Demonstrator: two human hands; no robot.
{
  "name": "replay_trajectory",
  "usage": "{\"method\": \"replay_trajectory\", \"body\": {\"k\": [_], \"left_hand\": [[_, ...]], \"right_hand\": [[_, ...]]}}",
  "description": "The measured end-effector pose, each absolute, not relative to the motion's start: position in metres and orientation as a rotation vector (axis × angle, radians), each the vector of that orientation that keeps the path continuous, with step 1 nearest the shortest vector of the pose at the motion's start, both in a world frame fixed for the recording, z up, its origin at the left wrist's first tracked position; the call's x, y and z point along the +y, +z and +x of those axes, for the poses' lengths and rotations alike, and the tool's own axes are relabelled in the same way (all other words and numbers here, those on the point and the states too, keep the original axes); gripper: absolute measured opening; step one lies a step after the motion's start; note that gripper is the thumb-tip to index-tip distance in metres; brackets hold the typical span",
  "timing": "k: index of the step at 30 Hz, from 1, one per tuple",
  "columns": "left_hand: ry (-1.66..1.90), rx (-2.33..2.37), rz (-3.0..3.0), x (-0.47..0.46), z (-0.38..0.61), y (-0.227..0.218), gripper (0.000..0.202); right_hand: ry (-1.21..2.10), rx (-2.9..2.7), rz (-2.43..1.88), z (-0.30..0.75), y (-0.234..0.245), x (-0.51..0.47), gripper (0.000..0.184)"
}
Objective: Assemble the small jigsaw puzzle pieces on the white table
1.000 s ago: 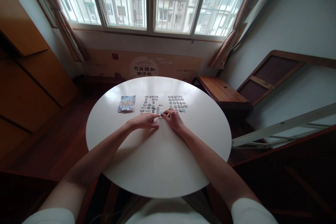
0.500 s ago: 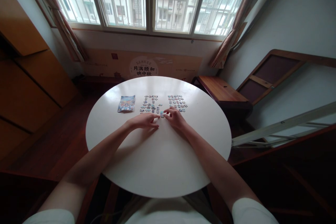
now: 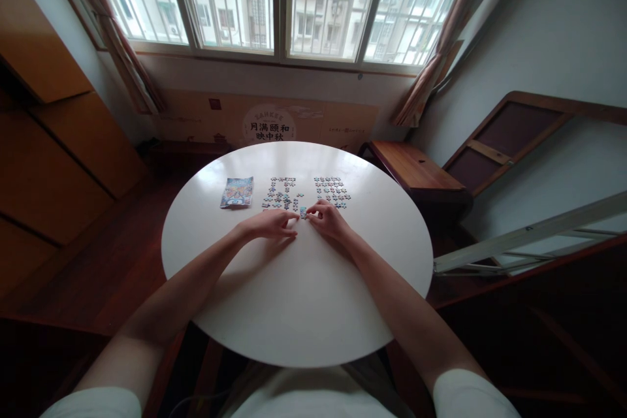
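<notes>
On a round white table (image 3: 294, 300), a small joined bit of jigsaw puzzle (image 3: 303, 213) lies between my two hands. My left hand (image 3: 272, 224) rests to its left, index fingertip at the bit's edge, thumb held apart below. From the other side my right hand (image 3: 329, 217) has its fingertips bent together on the bit's right edge. Loose jigsaw pieces (image 3: 279, 198) are scattered just beyond my left hand, some partly hidden by it. Past my right hand, more pieces (image 3: 330, 187) lie in rough rows.
A printed picture sheet or packet (image 3: 237, 192) lies on the table at the left. Behind the table's right edge stands a wooden bench (image 3: 414, 163). A window with bars (image 3: 279, 0) and a printed banner (image 3: 196, 114) are at the back.
My hands and the puzzle bit hold almost the same place. The whole view has shifted very slightly.
</notes>
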State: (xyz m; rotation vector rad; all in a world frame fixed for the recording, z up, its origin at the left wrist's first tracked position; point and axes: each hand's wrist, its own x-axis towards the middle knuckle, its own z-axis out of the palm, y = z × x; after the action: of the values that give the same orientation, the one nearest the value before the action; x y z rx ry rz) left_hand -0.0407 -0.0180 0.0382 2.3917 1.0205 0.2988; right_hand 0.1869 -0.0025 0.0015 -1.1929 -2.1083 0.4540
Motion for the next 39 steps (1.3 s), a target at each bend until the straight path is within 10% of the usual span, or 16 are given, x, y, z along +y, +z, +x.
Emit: {"method": "replay_trajectory", "body": {"k": [39], "left_hand": [[0.186,1.069,2.425,-0.0185,-0.04,0.0407,0.047]], "right_hand": [[0.359,-2.16,-1.232,0.183,0.0021,-0.0059,0.015]]}}
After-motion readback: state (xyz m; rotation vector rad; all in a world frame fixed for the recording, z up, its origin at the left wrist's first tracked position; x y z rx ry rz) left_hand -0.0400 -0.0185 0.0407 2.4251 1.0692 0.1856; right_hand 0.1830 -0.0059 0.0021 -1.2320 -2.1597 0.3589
